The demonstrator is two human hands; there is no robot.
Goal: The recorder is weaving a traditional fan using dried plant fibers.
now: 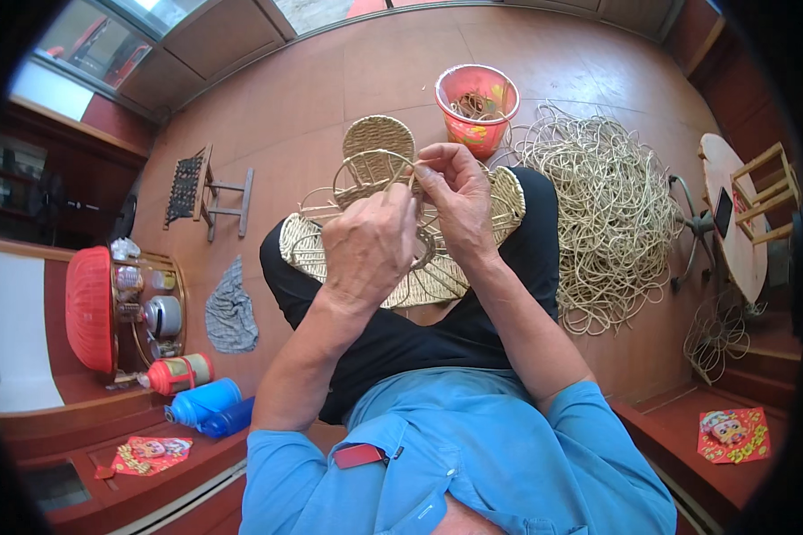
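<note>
A woven straw piece [435, 286] with rounded lobes rests across my lap and between my knees. One round lobe [378, 140] sticks out at the far side, and thin cord loops stand up from the middle. My left hand [371, 247] is closed around a cord strand [375, 155] of one loop, over the piece's centre. Just to the right, my right hand [460, 200] pinches the cord between thumb and fingers, close to the left fingertips. Both hands hide much of the centre.
A large heap of loose cord [595, 221] lies right of my knee. Beyond stands a red bucket [478, 134] with cord inside. At left are a wooden stool [204, 190], a grey cloth [232, 311] and thermos flasks [204, 401]. A round wooden table [733, 194] stands at right.
</note>
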